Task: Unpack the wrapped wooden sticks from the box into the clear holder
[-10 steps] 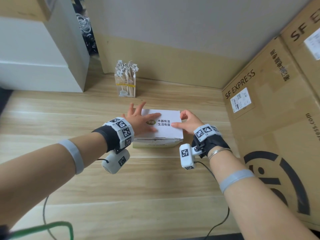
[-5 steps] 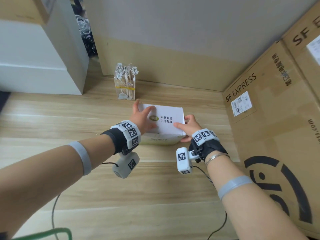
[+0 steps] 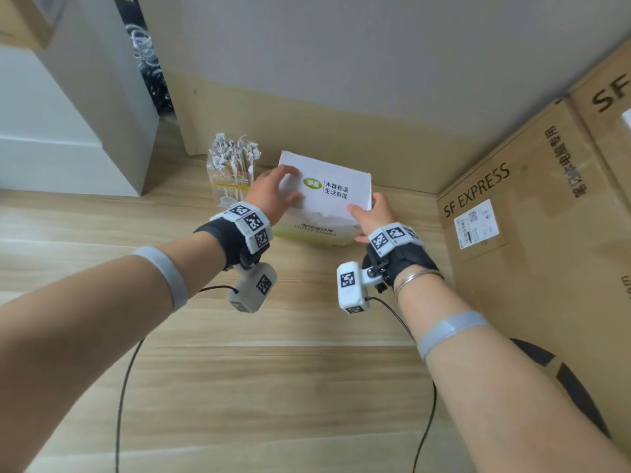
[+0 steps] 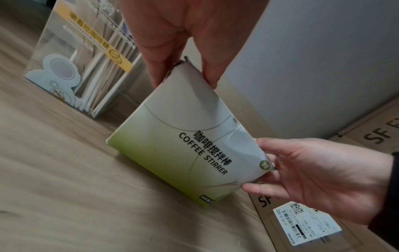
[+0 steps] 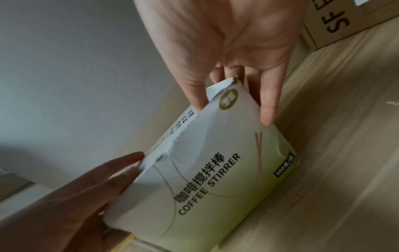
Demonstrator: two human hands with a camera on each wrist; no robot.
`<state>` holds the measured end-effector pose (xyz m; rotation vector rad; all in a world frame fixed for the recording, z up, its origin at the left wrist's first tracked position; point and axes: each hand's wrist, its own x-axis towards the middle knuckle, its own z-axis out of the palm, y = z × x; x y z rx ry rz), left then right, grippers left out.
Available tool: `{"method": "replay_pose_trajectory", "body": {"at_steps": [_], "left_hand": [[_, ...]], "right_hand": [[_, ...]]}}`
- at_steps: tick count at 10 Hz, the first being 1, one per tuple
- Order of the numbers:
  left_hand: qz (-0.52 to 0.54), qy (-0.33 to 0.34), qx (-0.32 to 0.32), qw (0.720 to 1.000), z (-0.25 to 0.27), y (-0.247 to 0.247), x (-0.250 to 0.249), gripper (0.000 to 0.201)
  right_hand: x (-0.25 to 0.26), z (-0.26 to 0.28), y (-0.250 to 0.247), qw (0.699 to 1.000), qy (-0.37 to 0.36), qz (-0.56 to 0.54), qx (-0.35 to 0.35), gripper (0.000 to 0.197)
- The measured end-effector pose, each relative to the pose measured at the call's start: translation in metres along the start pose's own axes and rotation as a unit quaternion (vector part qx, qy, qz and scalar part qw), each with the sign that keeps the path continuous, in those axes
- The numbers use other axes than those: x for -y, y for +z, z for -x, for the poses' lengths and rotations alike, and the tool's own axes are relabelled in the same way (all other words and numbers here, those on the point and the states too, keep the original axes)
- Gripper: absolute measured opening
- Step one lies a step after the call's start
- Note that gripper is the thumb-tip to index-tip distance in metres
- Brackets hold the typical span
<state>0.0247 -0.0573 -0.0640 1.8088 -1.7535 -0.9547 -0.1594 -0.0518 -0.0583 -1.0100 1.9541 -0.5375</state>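
Observation:
A white and green coffee stirrer box (image 3: 327, 196) (image 4: 183, 145) (image 5: 215, 170) stands tilted on the wooden table, its top face turned toward me. My left hand (image 3: 273, 196) (image 4: 179, 56) grips its upper left corner, thumb and fingers on either side. My right hand (image 3: 367, 216) (image 5: 237, 81) pinches the upper right corner, where the lid flap looks torn. Just left of the box stands the clear holder (image 3: 232, 179) (image 4: 86, 64), which holds several wrapped wooden sticks (image 3: 235, 155). The box's inside is hidden.
Large SF Express cardboard cartons (image 3: 529, 233) wall off the right side. A white cabinet (image 3: 68, 131) stands at the back left, with a beige wall panel (image 3: 307, 121) behind the box. Wrist camera cables (image 3: 123, 387) trail over the table's near part.
Both hands have slid the box away from me toward the holder and tipped it up. The left hand went from lying flat on the lid to gripping the corner.

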Motion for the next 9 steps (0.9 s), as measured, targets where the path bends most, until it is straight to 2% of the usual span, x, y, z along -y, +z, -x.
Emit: {"method": "replay_pose_trajectory", "body": {"at_steps": [2,4,6,8,9], "left_hand": [[0.008,-0.013,-0.004,1.000,-0.018,0.007,0.012,0.043],[0.003,-0.033,-0.001,0.999,-0.030,0.016,0.024,0.045],[-0.018,-0.036,0.004,0.999,-0.027,0.017,0.024,0.047],[-0.049,-0.037,0.016,0.998,-0.008,0.007,0.011,0.047],[-0.042,-0.017,-0.013,0.999,0.005,-0.003,-0.001,0.044]], "right_hand": [[0.005,-0.023,0.017,0.998,-0.050,0.022,-0.017,0.048],[0.003,-0.033,0.027,0.997,-0.050,0.067,-0.007,0.069],[0.004,-0.029,0.025,0.996,-0.044,0.079,-0.011,0.075],[0.012,-0.005,0.016,0.995,-0.047,0.081,-0.024,0.063],[0.019,0.013,0.008,0.995,-0.065,0.078,-0.021,0.055]]}}
